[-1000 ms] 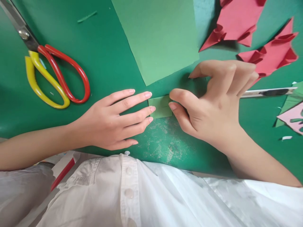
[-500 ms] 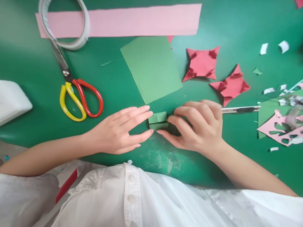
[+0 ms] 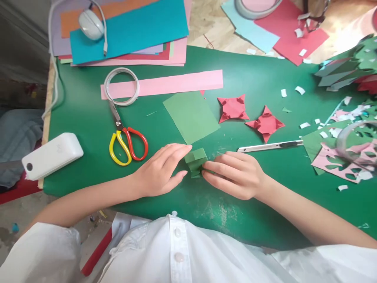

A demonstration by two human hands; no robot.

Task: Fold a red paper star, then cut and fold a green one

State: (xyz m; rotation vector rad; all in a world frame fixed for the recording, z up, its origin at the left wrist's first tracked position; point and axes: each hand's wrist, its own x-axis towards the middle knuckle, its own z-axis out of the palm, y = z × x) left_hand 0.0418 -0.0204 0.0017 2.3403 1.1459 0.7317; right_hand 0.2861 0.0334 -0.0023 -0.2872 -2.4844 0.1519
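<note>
A small folded piece of green paper point(image 3: 196, 159) lies on the green tabletop between my hands, its creased flaps partly raised. My right hand point(image 3: 238, 173) pinches its right edge between thumb and fingertips. On the other side, my left hand point(image 3: 163, 169) is open, thumb apart from the stretched fingers, fingertips close to the paper's left edge; whether they touch it I cannot tell. Just beyond lies a flat green paper square point(image 3: 191, 118). To the right of that sit two red folded paper stars, one point(image 3: 234, 108) nearer the square and the other point(image 3: 266, 124) farther right.
Yellow-and-red-handled scissors point(image 3: 125, 145) lie left, under a tape roll point(image 3: 137, 88) on a pink strip point(image 3: 182, 82). A utility knife point(image 3: 269, 146) lies beyond my right hand. Paper scraps point(image 3: 330, 161) cover the right side. A white power bank point(image 3: 54, 155) and stacked coloured sheets point(image 3: 129, 33) are at left.
The view has widened, showing more of the table. The folded green paper has turned slightly and its flaps stand differently. My left fingers have drawn together, with the thumb still apart.
</note>
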